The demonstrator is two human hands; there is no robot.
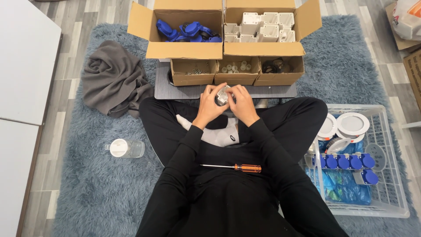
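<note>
While you sit cross-legged on the shaggy blue-grey rug point(101, 193), the orange-handled screwdriver point(232, 167) lies across your lap, the nearest thing to you and well short of your hands. Take the small white part point(223, 96) as the landmark: it sits just past your crossed ankles and white sock point(219, 134), pinched between both hands. Your left hand point(209, 105) curls round its left side, fingers closed against it with the thumb on top; your right hand point(242, 104) closes on its right side the same way, so only a sliver of the part shows between them. Both forearms run forward from your body and angle inward, wrists nearly meeting below the part.

Left of the part and nearer you, one clear bottle with a white cap point(125, 148) lies on its side on the rug. Right of the part stands one white wire basket point(386, 202) holding a row of blue-capped pieces, about five, and round white discs, at least two clearly.

Just beyond the part, a grey board point(184, 91) carries three small open cardboard boxes point(237, 72) in a row, with small bits inside that are too small to count. Left of the part, farther out, a grey cloth point(114, 79) lies crumpled. Farthest from the part stand two large open cartons: the left carton point(184, 49) holds blue parts, the right carton point(263, 48) holds white housings.
</note>
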